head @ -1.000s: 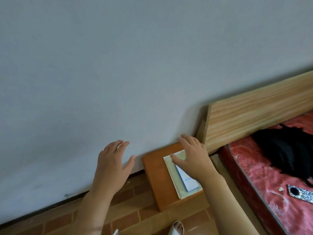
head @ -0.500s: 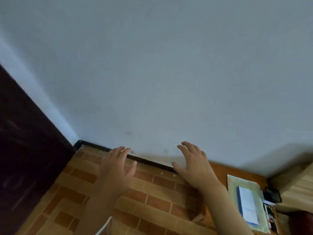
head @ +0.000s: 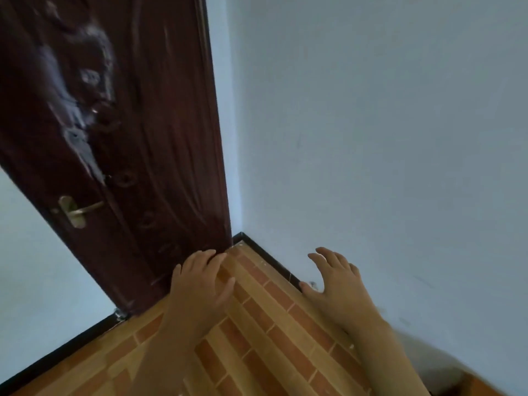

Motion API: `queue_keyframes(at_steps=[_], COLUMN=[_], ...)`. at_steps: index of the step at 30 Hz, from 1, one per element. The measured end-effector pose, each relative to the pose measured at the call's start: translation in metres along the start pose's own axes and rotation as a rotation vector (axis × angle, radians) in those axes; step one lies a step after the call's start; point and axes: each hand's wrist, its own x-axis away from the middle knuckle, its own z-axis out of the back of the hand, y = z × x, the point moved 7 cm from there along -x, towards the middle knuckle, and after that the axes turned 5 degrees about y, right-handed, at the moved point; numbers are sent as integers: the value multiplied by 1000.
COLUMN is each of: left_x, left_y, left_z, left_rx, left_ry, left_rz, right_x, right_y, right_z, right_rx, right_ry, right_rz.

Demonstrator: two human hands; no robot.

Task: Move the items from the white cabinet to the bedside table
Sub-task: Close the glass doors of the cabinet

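Both hands are held out in front of the body, palms turned down and backs facing the camera, each holding nothing. The left hand point(head: 201, 284) has its fingers stretched forward and close together, the thumb angled out toward the right. The right hand point(head: 337, 277) has its fingers spread a little wider (the thumb sticks out to the left, toward the other hand). Both forearms are bare and run up from the lower edge of the view, the left rising nearly straight, the right slanting in from the lower right. The hands are apart, not touching each other.
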Motion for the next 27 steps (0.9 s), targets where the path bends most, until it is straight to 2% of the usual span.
queue_keyframes(at_steps=[9,15,21,27], left_x=[43,70,105,169], left_y=[-119,-183,-222,-224], left_z=[49,83,120,161], left_rx=[-144,-254,-396,-538], left_ry=[87,126,159,212], left_rz=[363,593,835,1083], right_x=[-73,-135,-166,-140], right_y=[-147,-230,-335,-427], right_z=[-35,-111,-151,-193], right_rx=[-14,-34,-62,-142], right_ry=[-75,-227,-297,-432], right_rz=[322,516,826,1064])
